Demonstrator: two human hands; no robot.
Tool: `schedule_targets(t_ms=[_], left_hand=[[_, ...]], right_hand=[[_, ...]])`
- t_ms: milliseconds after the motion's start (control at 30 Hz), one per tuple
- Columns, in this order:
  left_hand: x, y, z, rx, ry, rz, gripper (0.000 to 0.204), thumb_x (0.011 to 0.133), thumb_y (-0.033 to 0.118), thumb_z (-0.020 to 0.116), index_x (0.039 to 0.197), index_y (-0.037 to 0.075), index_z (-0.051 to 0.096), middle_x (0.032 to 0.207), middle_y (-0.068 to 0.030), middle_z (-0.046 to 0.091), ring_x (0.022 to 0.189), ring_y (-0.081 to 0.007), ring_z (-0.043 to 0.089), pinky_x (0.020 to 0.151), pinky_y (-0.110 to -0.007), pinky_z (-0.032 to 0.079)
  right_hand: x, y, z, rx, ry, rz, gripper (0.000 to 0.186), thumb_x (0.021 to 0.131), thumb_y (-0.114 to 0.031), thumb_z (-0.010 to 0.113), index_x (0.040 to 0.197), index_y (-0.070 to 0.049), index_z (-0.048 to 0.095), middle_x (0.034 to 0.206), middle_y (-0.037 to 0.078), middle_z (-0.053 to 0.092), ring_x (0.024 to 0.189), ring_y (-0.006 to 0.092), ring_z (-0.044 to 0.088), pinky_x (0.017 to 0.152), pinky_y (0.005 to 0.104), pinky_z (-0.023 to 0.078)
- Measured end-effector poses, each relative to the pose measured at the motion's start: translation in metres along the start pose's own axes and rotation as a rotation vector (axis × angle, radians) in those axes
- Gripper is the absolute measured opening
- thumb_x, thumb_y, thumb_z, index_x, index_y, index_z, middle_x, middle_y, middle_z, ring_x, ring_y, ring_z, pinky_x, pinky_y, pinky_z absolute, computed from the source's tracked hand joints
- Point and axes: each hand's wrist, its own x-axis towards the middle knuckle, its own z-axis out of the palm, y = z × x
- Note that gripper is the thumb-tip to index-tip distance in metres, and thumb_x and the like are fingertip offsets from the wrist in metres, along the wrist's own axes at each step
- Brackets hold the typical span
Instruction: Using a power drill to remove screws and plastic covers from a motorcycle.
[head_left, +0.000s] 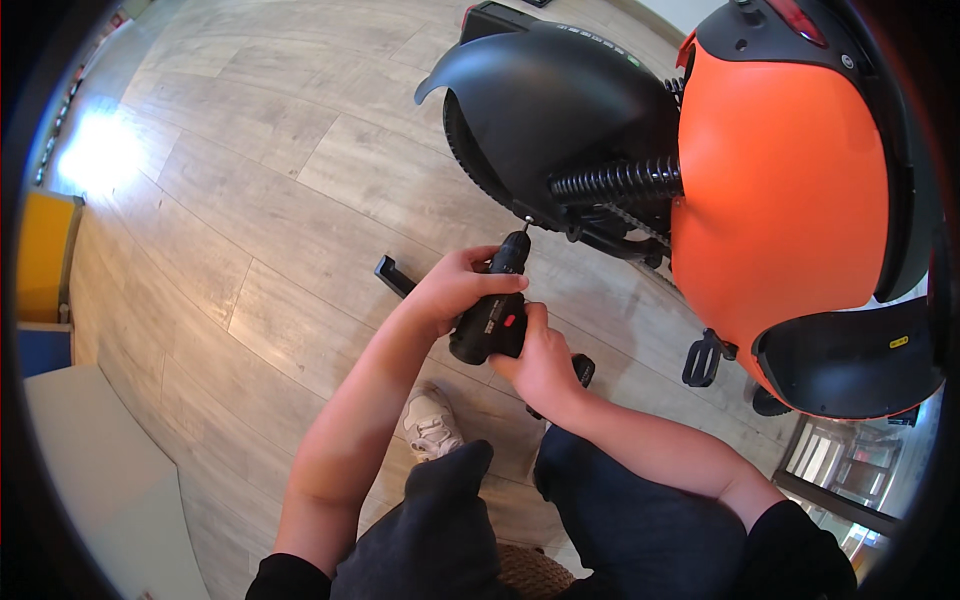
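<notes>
My left hand (455,285) and right hand (547,358) grasp the drill (484,330) above a wood floor (250,215); glare (102,155) whitens its upper left, a bike (780,190) stands right.

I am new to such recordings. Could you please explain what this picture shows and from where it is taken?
There is no robot here, only a person at work. The camera sits on the person's head, looking down; its wide lens bends straight edges. The right hand grips the handle of a black drill; the left hand holds its body. The drill points toward an orange and black bike; whether they touch is unclear. A black piece lies on the floor, partly hidden.
</notes>
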Motion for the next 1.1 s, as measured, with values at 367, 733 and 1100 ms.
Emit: schedule_targets(t_ms=[367, 733, 1100], left_hand=[[0.004, -0.009, 0.003, 0.337, 0.114, 0.174, 0.045, 0.074, 0.024, 0.082, 0.105, -0.006, 0.068, 0.082, -0.0081, 0.068, 0.075, -0.0141, 0.065, 0.072, -0.032, 0.054], [0.009, -0.019, 0.003, 0.466, 0.170, 0.323, 0.053, 0.074, 0.026, 0.082, 0.115, -0.003, 0.067, 0.085, -0.0094, 0.069, 0.077, -0.0171, 0.065, 0.076, -0.034, 0.054], [-0.021, -0.012, -0.005, 0.046, 0.055, 0.073, 0.063, 0.093, 0.032, 0.071, 0.141, -0.003, 0.052, 0.115, -0.0089, 0.068, 0.100, -0.0144, 0.064, 0.086, -0.031, 0.053]], right_hand=[[0.003, 0.023, 0.023, 0.075, 0.040, 0.033, 0.063, 0.076, -0.007, 0.078, 0.124, -0.001, 0.038, 0.100, 0.027, 0.068, 0.098, 0.0480, 0.066, 0.081, 0.0511, 0.054], [0.007, 0.045, 0.039, 0.034, 0.166, -0.067, 0.065, 0.071, -0.003, 0.077, 0.125, -0.003, 0.041, 0.094, 0.020, 0.069, 0.091, 0.0414, 0.070, 0.077, 0.0451, 0.054], [0.005, 0.037, 0.035, 0.114, 0.153, -0.065, 0.059, 0.072, -0.003, 0.077, 0.123, -0.003, 0.046, 0.095, 0.020, 0.069, 0.091, 0.0397, 0.070, 0.078, 0.0441, 0.054]])
